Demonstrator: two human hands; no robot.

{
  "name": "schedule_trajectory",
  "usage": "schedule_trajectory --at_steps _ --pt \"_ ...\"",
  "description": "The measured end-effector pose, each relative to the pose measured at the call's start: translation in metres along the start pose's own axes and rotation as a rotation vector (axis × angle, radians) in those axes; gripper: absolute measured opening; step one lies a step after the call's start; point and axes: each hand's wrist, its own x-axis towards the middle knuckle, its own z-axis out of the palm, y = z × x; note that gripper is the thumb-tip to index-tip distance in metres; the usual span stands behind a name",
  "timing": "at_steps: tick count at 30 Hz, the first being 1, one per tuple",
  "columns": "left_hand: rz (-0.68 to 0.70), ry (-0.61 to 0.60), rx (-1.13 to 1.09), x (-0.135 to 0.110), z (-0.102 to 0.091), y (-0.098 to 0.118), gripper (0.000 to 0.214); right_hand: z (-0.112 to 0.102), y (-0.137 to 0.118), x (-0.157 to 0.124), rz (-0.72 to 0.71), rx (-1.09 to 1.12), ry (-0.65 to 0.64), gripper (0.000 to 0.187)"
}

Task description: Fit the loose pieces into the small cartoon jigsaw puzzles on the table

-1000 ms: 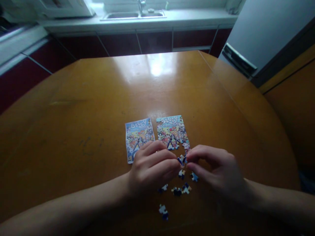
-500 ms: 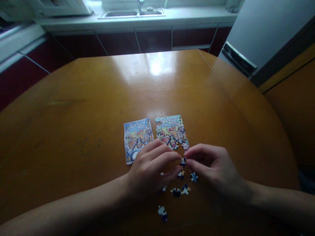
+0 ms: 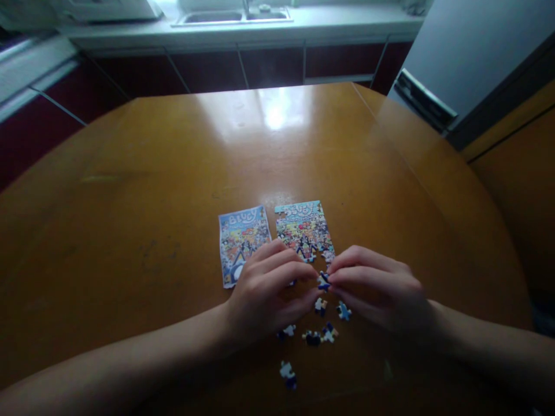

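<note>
My left hand (image 3: 266,289) and my right hand (image 3: 377,289) meet fingertip to fingertip just above the wooden table (image 3: 173,173). Both pinch a small blue-and-white puzzle piece (image 3: 323,281) between them. Just beyond the fingers lies a partly assembled colourful puzzle (image 3: 303,230), its lower edge ragged. To its left lies a printed picture card (image 3: 240,240) of the same design, with its lower right corner under my left fingers. Several loose pieces (image 3: 321,332) are scattered under and between my hands, and one piece (image 3: 288,372) lies nearer to me.
A kitchen counter with a sink (image 3: 234,16) runs along the far wall above dark red cabinet doors (image 3: 269,66). A grey appliance (image 3: 455,52) stands at the right, close to the table's far right edge.
Both hands stayed together over the loose pieces, with the fingers shifting slightly around the pinched piece. The view tilted a little, so the counter moved up in the frame.
</note>
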Motion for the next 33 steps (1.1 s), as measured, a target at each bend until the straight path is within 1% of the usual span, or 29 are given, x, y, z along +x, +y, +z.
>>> schedule_trajectory --at_steps 3,6,8,11,13,16,20,23,33 --pt "-0.001 -0.011 -0.017 0.0 -0.002 -0.001 0.015 -0.003 -0.001 0.002 -0.029 -0.021 -0.038 0.013" --pt "-0.007 -0.05 0.025 -0.001 -0.006 -0.003 0.025 -0.009 0.006 0.005 -0.069 -0.077 -0.074 0.013" --pt "-0.002 -0.089 0.103 -0.002 -0.008 -0.004 0.027 -0.012 0.015 0.009 -0.074 -0.128 -0.104 0.014" --pt "0.015 -0.157 0.261 -0.002 -0.008 -0.006 0.017 -0.014 0.033 0.012 -0.06 -0.184 -0.155 0.011" --pt "0.02 -0.199 0.34 -0.002 -0.006 -0.006 0.017 -0.013 0.044 0.013 -0.051 -0.203 -0.189 0.009" --pt "0.021 -0.25 0.392 -0.003 -0.003 -0.007 0.02 -0.008 0.053 0.013 -0.049 -0.219 -0.229 0.009" --pt "0.005 -0.294 0.393 -0.002 -0.003 -0.007 0.023 -0.004 0.055 0.013 -0.095 -0.232 -0.238 0.007" --pt "-0.006 -0.306 0.38 -0.002 -0.004 -0.008 0.025 -0.003 0.055 0.013 -0.128 -0.254 -0.241 0.007" --pt "-0.021 -0.32 0.36 -0.002 -0.003 -0.008 0.024 -0.006 0.055 0.013 -0.123 -0.326 -0.282 0.01"
